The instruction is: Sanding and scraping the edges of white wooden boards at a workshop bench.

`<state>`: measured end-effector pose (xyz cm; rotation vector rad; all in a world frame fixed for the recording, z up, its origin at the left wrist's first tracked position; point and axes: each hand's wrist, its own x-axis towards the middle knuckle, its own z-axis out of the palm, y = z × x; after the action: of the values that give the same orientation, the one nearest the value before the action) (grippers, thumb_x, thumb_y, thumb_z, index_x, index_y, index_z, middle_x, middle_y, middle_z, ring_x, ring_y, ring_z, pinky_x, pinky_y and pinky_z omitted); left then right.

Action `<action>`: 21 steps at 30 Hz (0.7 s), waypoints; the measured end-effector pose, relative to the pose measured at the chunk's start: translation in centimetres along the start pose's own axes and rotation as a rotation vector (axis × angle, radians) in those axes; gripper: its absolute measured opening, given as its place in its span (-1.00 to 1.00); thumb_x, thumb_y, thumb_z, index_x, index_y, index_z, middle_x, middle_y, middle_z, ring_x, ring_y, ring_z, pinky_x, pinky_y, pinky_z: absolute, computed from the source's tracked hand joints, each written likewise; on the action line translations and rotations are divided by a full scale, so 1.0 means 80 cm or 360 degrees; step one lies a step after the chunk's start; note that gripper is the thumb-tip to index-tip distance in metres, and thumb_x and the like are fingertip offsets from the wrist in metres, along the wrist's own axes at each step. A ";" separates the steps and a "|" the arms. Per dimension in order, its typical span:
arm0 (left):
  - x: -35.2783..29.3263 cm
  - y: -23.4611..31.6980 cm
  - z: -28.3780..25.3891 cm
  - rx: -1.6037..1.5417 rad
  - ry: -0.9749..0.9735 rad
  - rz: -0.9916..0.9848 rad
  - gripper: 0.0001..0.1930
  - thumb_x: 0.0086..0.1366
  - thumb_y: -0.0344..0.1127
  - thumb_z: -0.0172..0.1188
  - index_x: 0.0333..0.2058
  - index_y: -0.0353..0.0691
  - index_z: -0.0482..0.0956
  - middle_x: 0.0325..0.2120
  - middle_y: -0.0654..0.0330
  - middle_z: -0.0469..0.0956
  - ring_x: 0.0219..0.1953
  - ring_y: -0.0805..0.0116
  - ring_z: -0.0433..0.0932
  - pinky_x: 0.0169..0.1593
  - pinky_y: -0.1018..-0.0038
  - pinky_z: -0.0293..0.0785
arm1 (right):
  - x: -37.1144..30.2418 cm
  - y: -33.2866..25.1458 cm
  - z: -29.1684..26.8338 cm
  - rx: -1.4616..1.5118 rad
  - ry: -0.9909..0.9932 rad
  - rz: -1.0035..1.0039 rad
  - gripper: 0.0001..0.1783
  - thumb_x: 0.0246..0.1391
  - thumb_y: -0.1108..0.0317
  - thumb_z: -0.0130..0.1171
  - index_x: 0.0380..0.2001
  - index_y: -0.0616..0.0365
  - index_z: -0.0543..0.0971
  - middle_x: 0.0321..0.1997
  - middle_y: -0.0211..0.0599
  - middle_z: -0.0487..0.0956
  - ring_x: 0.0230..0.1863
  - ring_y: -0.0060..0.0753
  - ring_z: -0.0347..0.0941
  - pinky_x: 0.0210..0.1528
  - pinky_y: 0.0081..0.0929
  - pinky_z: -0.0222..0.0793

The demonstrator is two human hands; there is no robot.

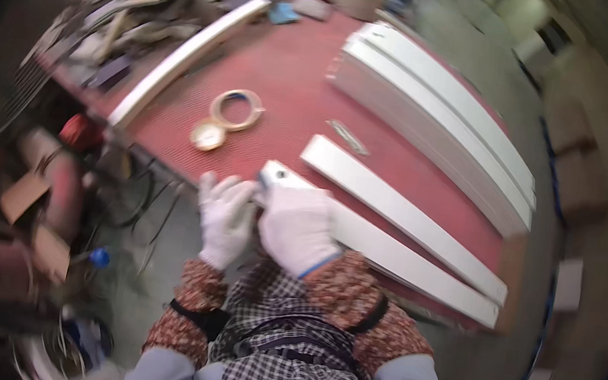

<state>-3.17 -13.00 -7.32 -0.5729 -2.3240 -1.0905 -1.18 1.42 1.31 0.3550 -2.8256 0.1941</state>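
Note:
My left hand (224, 219), in a white knit glove, is beside the red table's near edge with its fingers apart and nothing seen in it. My right hand (297, 224), gloved the same way, is closed at the left end of a long white bar (404, 258). That end has a dark round hole. Something greyish shows by the right fingertips, too blurred and hidden to name. A second white bar (403, 213) lies just beyond, roughly alongside. A roll of tape (255, 114) and a smaller tan roll (207, 136) sit to the left.
The red table (291, 62) carries a stack of white bars (433, 115) at the far right and another white bar (190, 55) at the left. A small clear packet (348, 137) lies mid-table. Mixed scraps (150, 10) crowd the far left. Cartons (578, 168) stand at the right.

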 end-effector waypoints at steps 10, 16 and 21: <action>-0.052 -0.079 -0.004 0.0238 -0.0064 0.0095 -0.67 0.40 -0.47 0.19 0.11 -0.40 0.62 0.09 -0.01 0.63 0.30 0.03 0.47 0.60 -0.09 -0.10 | -0.074 0.069 -0.042 -0.0306 -0.0512 0.0542 -0.75 0.25 0.13 0.16 -0.25 0.07 0.61 -0.37 -0.37 0.66 -0.33 -0.30 0.63 -0.16 -0.21 0.36; -0.050 -0.078 -0.002 0.0310 -0.0152 -0.0056 -0.64 0.50 -0.42 0.07 0.19 -0.40 0.55 0.13 -0.02 0.60 0.32 0.03 0.44 0.61 -0.05 -0.12 | -0.296 0.267 -0.121 -0.0704 -0.0480 0.1410 -0.74 0.24 0.17 0.12 -0.18 0.10 0.63 -0.34 -0.16 0.74 -0.29 -0.11 0.73 -0.21 -0.05 0.51; -0.017 -0.025 -0.010 -0.0012 0.0064 -0.0542 -0.57 0.53 -0.38 0.05 0.31 -0.35 0.47 0.26 -0.04 0.51 0.41 -0.17 0.29 0.55 0.00 0.04 | -0.493 0.427 -0.213 -0.0897 -0.0554 0.2452 -0.59 0.27 0.10 0.03 -0.01 0.01 0.72 -0.12 -0.10 0.76 -0.04 0.02 0.71 0.00 0.01 0.52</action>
<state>-3.01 -15.03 -8.89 -0.1559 -2.4393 -1.2472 31.07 45.81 2.52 -2.0159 -2.5608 -0.3982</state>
